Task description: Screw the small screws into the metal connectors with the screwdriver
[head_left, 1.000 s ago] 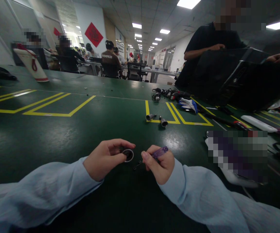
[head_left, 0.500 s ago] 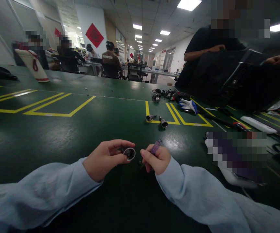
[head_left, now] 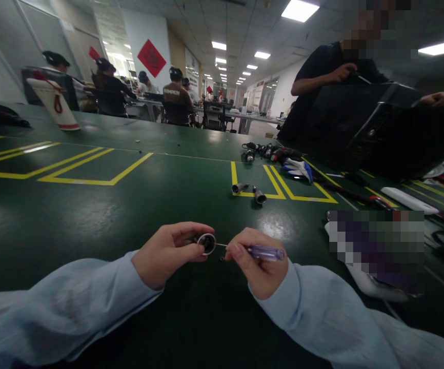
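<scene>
My left hand [head_left: 170, 251] grips a round metal cup-shaped part [head_left: 207, 244] by its side, its open mouth facing me; dark pieces show inside. In my right hand [head_left: 261, 264] is a screwdriver with a clear purple handle [head_left: 267, 252], its thin shaft pointing left. The tip reaches the right edge of the metal part; whether it enters cannot be made out. A tiny dark nut-like piece [head_left: 222, 259] lies between the hands. Two similar metal parts, one on the left [head_left: 239, 188] and one on the right [head_left: 259, 195], lie farther off on the green table [head_left: 102, 225].
Several dark cabled parts [head_left: 258, 149] and a blue-and-white glove [head_left: 299, 169] lie beyond. A phone-like device [head_left: 376, 251], partly blurred out, sits at right. Across the table a person [head_left: 318, 77] handles a large black case [head_left: 360, 128]. A white cup [head_left: 58, 105] stands far left.
My right hand has turned the screwdriver from upright to nearly level, its shaft now meeting the metal part. My left hand stays almost still. The person opposite has shifted slightly.
</scene>
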Tool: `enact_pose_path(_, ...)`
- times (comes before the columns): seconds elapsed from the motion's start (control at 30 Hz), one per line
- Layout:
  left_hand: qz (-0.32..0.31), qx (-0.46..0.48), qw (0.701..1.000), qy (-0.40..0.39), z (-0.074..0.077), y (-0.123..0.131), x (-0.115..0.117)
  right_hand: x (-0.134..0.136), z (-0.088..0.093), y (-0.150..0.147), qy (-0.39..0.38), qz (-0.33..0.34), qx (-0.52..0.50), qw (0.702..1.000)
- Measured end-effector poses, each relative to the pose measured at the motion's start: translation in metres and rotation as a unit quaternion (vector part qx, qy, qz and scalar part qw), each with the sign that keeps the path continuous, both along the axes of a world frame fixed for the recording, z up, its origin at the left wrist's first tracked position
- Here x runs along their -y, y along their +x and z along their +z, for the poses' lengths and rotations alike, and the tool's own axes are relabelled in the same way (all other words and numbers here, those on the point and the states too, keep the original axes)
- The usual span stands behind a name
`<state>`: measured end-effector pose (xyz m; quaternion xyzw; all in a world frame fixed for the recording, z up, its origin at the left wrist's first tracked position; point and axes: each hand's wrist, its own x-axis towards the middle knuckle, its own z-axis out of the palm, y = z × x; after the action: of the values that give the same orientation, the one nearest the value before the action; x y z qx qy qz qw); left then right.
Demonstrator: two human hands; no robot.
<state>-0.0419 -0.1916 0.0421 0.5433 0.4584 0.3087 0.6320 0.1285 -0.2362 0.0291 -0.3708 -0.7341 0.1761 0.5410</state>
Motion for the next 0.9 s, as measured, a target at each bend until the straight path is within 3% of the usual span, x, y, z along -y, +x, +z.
enact_pose_path(0.2,-0.006,-0.02,1.0,0.012,0.0027,0.0013,0.0004,0.0029,-0.0027,-0.0005,0.069,0.032,0.073,0.994)
enact_pose_path(0.43,-0.003,-0.048,0.997,0.056,0.003,0.0024,0.0013,0.0066,-0.0046,-0.0041,0.097,0.041,0.1,0.989)
enact_pose_path(0.9,-0.018,-0.044,0.997,0.067,-0.0013,0.0037,0.0014,0.0112,-0.0011,-0.0046,0.117,0.034,0.145,0.982)
